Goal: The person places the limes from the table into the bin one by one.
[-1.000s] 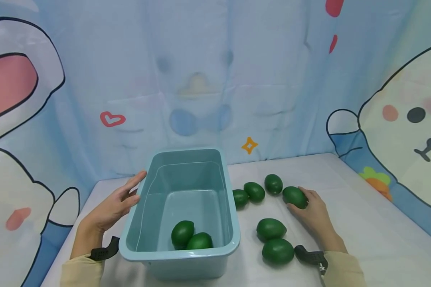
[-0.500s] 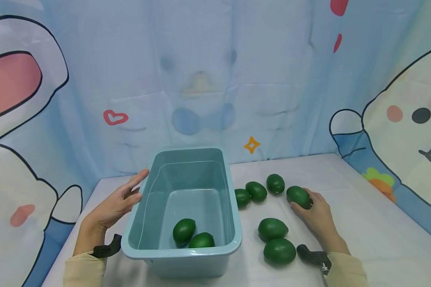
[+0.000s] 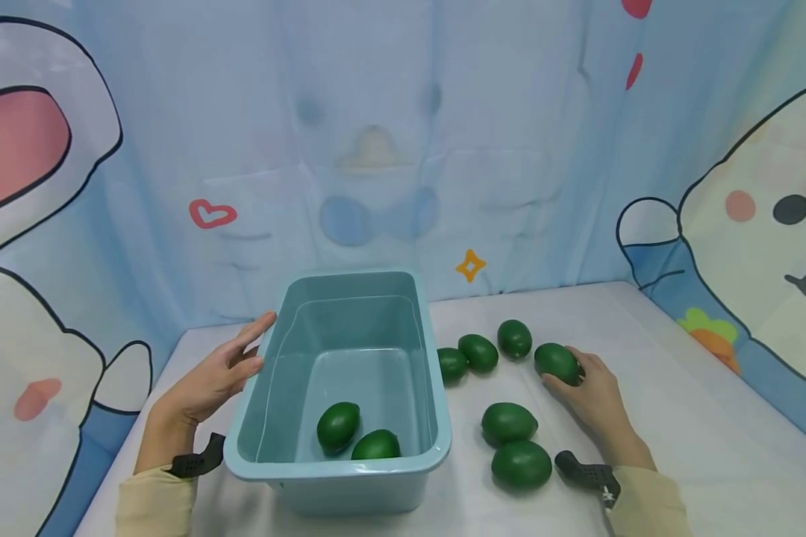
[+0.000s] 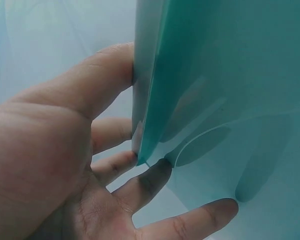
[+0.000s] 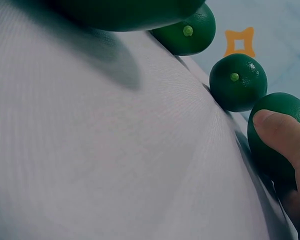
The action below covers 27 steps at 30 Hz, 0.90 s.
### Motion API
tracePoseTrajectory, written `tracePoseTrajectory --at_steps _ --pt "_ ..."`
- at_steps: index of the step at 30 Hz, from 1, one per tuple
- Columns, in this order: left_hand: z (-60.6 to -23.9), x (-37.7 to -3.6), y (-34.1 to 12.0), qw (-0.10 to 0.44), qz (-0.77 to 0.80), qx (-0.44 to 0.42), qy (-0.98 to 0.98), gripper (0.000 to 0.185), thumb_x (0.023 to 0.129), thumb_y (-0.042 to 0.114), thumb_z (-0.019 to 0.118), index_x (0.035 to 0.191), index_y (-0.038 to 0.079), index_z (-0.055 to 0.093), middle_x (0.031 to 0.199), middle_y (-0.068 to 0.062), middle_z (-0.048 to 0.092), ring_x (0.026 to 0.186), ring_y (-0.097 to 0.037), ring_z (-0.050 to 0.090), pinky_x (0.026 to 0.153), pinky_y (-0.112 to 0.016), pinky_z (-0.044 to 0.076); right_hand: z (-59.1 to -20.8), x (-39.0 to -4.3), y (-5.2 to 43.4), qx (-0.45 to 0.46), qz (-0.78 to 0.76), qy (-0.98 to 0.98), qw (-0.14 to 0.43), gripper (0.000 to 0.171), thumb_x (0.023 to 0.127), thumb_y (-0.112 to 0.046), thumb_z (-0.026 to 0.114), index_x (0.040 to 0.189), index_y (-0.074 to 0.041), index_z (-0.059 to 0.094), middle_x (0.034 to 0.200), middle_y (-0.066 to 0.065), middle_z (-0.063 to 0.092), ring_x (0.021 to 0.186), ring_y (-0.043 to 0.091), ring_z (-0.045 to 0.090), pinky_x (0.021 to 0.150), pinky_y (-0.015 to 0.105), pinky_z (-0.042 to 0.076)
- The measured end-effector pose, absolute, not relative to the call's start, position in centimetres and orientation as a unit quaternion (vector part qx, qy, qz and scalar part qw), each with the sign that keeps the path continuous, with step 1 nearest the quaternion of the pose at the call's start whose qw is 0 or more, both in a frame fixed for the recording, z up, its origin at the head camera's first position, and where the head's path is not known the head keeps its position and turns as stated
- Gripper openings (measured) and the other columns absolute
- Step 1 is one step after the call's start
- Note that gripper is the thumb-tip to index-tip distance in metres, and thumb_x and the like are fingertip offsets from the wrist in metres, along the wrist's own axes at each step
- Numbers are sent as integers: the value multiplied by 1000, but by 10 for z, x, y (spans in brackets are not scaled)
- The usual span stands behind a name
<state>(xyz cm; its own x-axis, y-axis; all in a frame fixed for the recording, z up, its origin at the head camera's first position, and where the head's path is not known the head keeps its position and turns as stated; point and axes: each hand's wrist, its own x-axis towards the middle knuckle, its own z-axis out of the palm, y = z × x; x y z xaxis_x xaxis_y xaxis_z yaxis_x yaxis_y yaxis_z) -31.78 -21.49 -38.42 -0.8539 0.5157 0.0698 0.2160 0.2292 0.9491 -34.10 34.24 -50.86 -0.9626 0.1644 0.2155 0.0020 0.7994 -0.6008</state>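
Observation:
A teal plastic bin stands on the white table with two green fruits inside near its front wall. My left hand lies with straight fingers against the outside of the bin's left wall; in the left wrist view the left hand has its thumb by the rim. My right hand grips one green fruit that rests on the table right of the bin. In the right wrist view the thumb presses on that fruit.
More green fruits lie on the table: three in a row by the bin's right wall and two nearer me. A cartoon curtain closes off the back and both sides.
My right hand's fingers have curled a little further round the fruit. The left hand stays against the bin wall. The view has shifted slightly.

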Motion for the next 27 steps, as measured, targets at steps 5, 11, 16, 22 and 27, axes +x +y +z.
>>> tracePoseTrajectory --at_steps 5,11,16,22,27 --pt "-383 -317 -214 132 574 232 774 67 99 24 50 153 34 11 161 0 -9 145 -44 -3 103 -72 19 -505 -341 344 -45 315 -940 126 82 85 -41 69 143 5 34 134 33 39 120 50 42 95 62 39" --pt "-382 -316 -214 132 570 222 780 67 99 26 50 153 36 12 161 1 -8 145 -45 -4 102 -74 17 -500 -338 348 -40 321 -938 121 83 85 -45 68 143 4 35 134 33 40 119 50 43 94 61 41" --pt "-382 -316 -213 132 571 222 780 67 99 27 51 153 35 12 161 -1 -8 145 -45 -3 103 -73 17 -492 -337 351 -31 317 -939 129 80 85 -43 68 142 5 37 132 33 41 116 51 45 91 60 44" --pt "-382 -316 -214 134 571 218 780 66 99 27 50 153 36 12 161 -1 -9 145 -45 -4 102 -74 17 -483 -337 349 -27 318 -936 146 77 85 -37 70 141 5 38 132 32 42 116 51 46 92 58 46" --pt "-382 -316 -214 133 569 217 782 66 99 28 50 153 36 12 161 -1 -8 144 -46 -3 102 -73 19 -475 -335 346 -12 322 -929 182 75 85 -34 71 140 6 40 129 32 45 115 50 48 89 56 48"
